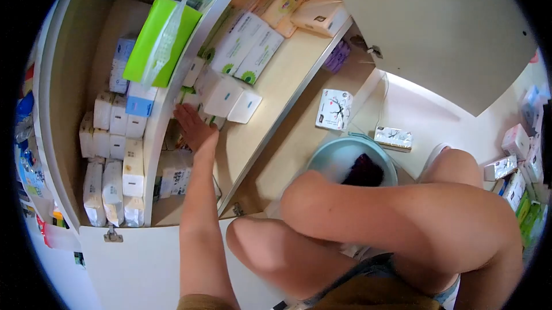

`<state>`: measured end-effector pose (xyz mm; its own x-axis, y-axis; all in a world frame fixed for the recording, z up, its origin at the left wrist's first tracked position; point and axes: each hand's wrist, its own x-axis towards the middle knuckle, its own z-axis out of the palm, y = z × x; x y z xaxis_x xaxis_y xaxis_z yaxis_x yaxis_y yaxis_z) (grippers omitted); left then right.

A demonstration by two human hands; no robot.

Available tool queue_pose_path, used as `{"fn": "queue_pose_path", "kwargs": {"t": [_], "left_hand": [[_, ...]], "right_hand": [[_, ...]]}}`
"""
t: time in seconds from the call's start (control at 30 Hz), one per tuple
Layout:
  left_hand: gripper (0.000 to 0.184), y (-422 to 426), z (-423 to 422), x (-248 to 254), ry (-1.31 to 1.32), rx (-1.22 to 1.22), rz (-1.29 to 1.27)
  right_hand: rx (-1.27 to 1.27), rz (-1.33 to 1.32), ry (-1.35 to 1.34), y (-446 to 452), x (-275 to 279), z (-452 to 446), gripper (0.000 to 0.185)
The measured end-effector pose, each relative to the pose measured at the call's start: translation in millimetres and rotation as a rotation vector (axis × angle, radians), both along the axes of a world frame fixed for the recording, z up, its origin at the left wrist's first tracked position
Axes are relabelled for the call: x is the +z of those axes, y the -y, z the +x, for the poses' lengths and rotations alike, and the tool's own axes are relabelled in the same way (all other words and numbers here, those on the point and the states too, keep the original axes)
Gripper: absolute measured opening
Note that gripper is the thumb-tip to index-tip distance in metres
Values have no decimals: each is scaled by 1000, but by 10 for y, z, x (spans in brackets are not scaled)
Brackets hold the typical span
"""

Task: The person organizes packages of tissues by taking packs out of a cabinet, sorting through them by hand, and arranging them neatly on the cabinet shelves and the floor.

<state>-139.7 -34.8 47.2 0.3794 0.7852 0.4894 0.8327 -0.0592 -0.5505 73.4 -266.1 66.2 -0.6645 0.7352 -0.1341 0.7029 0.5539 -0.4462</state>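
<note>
My left hand reaches into the middle section of the cabinet, palm down, with its fingers spread against small packs beside the upright divider. It appears to hold nothing. Just right of it stand white tissue packs, and above them lie larger white packs with green flower prints. Left of the divider, a bright green tissue pack rests above stacked white packs. My right hand cannot be seen.
A light blue bucket with dark cloth inside stands near my knees. Two printed tissue packs lie by it. An open cabinet door fills the upper right. More packages are piled at the far right.
</note>
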Motion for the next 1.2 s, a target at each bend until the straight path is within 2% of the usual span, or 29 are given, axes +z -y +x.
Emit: {"fn": "queue_pose_path", "kwargs": {"t": [0.13,0.2,0.23,0.3,0.33,0.4,0.47,0.53,0.6,0.67,0.77,0.83,0.9,0.93,1.0,1.13,1.2], "left_hand": [[83,40,9,70,65,43,-94],[82,32,10,130,90,36,-107],[79,33,-19,170,79,58,-164],[74,97,-52,230,109,93,-216],[70,156,-78,228,150,105,-211],[62,-299,-699,-159,345,219,-384],[49,544,-31,355,689,345,-652],[43,730,-94,85,918,-108,-394],[40,774,-114,-144,1141,-316,-441],[40,1242,339,29,1537,-275,-590],[42,1317,549,-81,1582,-517,-768],[43,1585,928,75,1516,-572,-788],[43,1700,1220,138,1529,-645,-847],[42,1790,1400,183,1550,-742,-898],[42,2017,1772,261,1626,-879,-1019],[40,2602,2529,430,1650,-1024,-1364],[38,2969,2860,484,1513,-1073,-1381]], "right_hand": [[106,-87,73,-28,22,-134,14],[14,-6,-2,-87,-38,-94,18],[-121,176,67,-56,-240,-203,18],[-100,-138,122,-150,87,-9,19],[-117,-122,141,-150,113,13,19],[-194,-102,175,-164,84,50,20],[-248,-66,134,-125,179,105,20],[-285,20,50,-91,201,138,21],[-262,126,55,-44,260,191,20],[-297,134,17,120,505,341,17],[-444,254,-54,239,518,487,25],[-523,277,-80,439,497,636,27],[-662,505,-281,714,426,784,26],[-686,501,-266,837,350,880,26],[-827,667,-419,1109,127,1096,26],[-1246,631,-520,1835,-453,1363,26],[-1433,544,-577,2176,-824,1437,25]]}}
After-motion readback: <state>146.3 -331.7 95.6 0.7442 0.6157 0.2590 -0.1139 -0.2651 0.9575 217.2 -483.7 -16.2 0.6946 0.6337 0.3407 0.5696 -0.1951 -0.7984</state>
